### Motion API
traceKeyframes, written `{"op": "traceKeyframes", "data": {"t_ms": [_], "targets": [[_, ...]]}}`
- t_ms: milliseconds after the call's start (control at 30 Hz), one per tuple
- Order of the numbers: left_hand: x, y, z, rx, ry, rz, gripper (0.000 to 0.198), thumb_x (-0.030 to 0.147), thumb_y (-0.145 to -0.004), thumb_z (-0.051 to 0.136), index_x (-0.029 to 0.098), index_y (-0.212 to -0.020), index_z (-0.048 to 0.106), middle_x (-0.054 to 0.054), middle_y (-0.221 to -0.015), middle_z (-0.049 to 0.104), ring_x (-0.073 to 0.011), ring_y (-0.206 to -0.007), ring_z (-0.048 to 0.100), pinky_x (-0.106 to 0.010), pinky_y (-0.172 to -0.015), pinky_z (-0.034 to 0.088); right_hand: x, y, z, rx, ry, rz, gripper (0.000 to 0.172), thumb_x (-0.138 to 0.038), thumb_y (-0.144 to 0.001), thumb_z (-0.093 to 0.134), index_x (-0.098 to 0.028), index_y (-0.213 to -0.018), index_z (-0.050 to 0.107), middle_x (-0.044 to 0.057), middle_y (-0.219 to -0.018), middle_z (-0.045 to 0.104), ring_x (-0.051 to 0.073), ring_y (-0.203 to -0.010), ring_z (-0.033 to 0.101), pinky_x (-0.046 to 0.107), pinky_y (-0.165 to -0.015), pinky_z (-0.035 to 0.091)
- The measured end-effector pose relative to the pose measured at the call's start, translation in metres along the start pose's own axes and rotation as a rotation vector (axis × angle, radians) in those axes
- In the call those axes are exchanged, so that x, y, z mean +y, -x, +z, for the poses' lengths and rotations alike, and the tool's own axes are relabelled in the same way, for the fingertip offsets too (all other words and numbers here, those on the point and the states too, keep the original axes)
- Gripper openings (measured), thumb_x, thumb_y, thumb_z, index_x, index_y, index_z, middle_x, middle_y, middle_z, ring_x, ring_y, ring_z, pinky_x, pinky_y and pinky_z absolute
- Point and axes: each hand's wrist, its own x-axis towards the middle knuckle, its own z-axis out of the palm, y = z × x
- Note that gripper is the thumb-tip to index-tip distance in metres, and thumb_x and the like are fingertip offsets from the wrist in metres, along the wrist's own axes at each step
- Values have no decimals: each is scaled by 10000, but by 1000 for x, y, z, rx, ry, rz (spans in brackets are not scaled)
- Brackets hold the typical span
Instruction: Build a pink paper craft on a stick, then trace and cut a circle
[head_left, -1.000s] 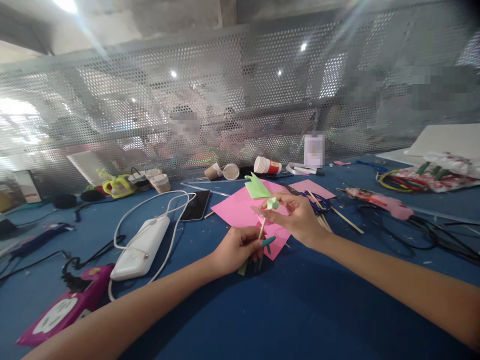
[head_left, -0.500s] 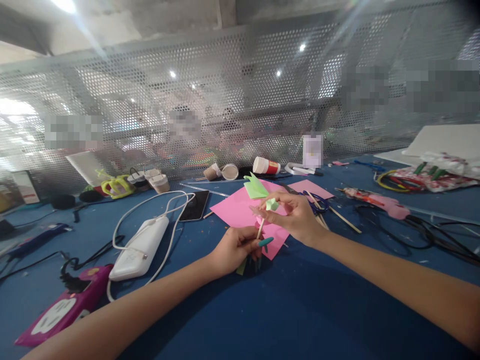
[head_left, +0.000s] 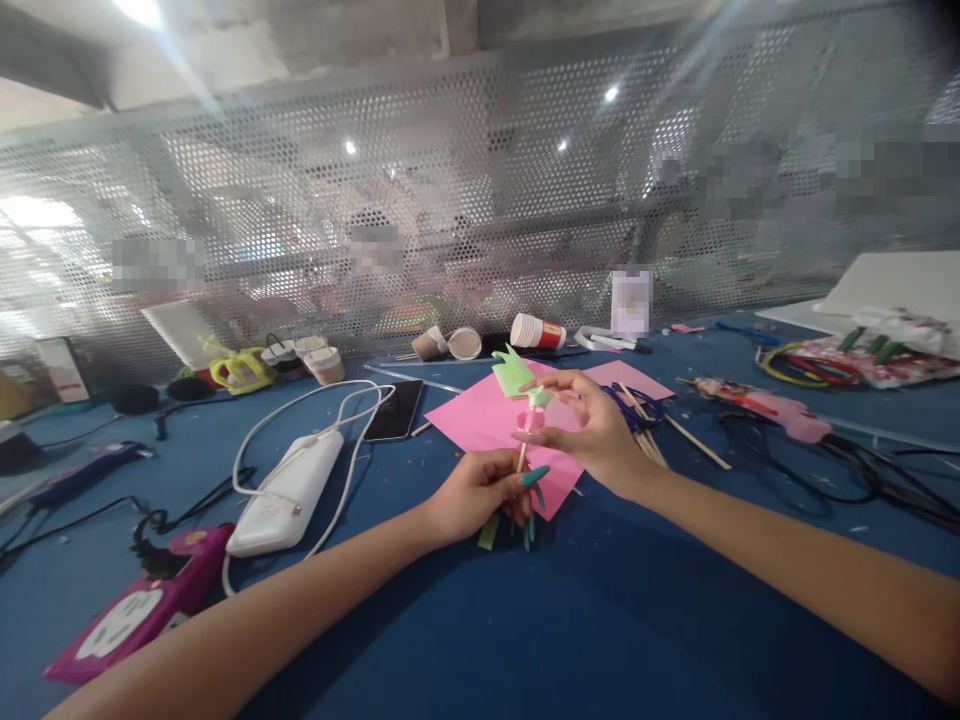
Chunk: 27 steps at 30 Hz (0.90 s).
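Observation:
My left hand [head_left: 476,492] pinches a thin wooden stick [head_left: 522,458] between thumb and fingers, below centre. On the stick's upper end sit a pink paper piece [head_left: 531,420] and a light green paper star [head_left: 538,398]. My right hand [head_left: 604,435] is close on the right, its thumb and fingers apart around this top; whether a fingertip touches it I cannot tell. Beneath the hands lies a sheet of pink paper [head_left: 469,415], with a cut light green paper [head_left: 511,376] on it. A green strip [head_left: 488,532] shows under my left hand.
Left stand a white power bank [head_left: 289,490] with its cable, a black phone [head_left: 395,410] and a purple power strip [head_left: 142,605]. Several sticks [head_left: 697,442], blue-handled scissors [head_left: 637,405] and a pink glue gun [head_left: 780,408] lie right. Paper cups [head_left: 536,331] line the back.
My right hand's fingers have spread away from the paper top. The green star and the pink piece below it now show more fully. My left hand still grips the stick.

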Motion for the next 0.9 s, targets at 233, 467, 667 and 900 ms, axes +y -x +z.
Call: {"op": "traceKeyframes", "data": {"t_ms": [233,467,667,900], "targets": [[-2,-1,0,106,8,45,393,510,-744,649,126,-748,567,-10,-593,623,-84,-478,586,-212,-511,487,-6,9,7,98,127,-34,442,-454,-631,784,-240,-936,545,55,-983,573,228,-959,542,439,-904,432],[1,1,1,152,2,79,371,485,-745,654,125,-737,560,-21,-611,639,-89,-492,601,-213,-522,498,-16,15,13,186,77,26,421,-459,-651,768,-232,-862,482,-11,-772,492,137,-654,460,305,-620,428],[2,3,2,178,-126,94,288,402,-787,628,125,-728,576,-17,-596,622,-88,-491,588,-215,-526,493,-11,12,8,-93,12,74,295,-475,-804,627,-207,-714,542,-27,-655,491,120,-597,425,284,-567,355],[6,4,2,167,-241,105,225,329,-812,586,134,-701,569,2,-573,604,-70,-467,555,-190,-503,459,-9,11,7,-105,-40,93,300,-461,-820,612,-195,-693,553,-20,-656,500,119,-605,436,280,-593,361]]}}
